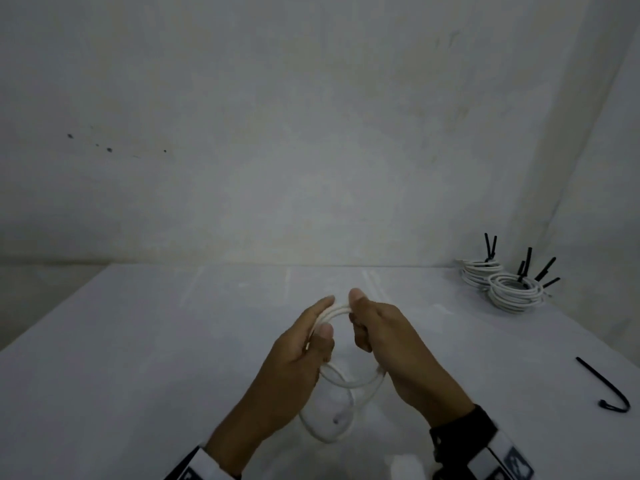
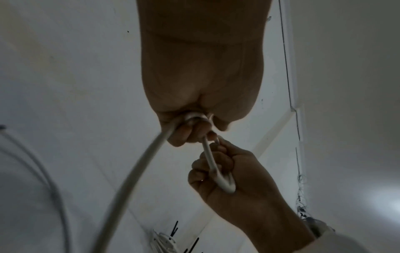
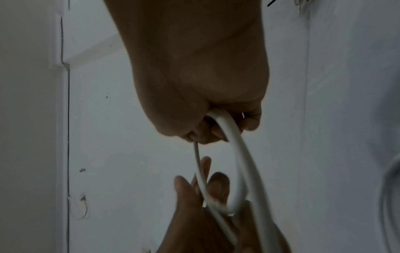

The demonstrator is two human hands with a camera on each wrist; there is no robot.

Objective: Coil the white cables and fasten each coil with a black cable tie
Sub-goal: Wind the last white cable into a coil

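Observation:
At the table's middle, both hands hold up a white cable (image 1: 335, 310) wound into a few loops. My left hand (image 1: 320, 318) grips the coil's left side, thumb pressed over the strands. My right hand (image 1: 360, 317) is curled round the coil's right side. Lower loops (image 1: 346, 384) sag between the wrists, and a loose end loop (image 1: 329, 436) lies on the table below. In the left wrist view the left hand (image 2: 190, 130) clamps the cable (image 2: 134, 171). The right wrist view shows the right hand (image 3: 216, 130) closed on a loop (image 3: 238, 154). A loose black cable tie (image 1: 604, 388) lies at the right.
Two finished white coils (image 1: 516, 292) with black tie tails sticking up sit stacked in the back right corner. The white table (image 1: 138, 341) meets pale walls behind and on the right. Its left edge drops off at the far left.

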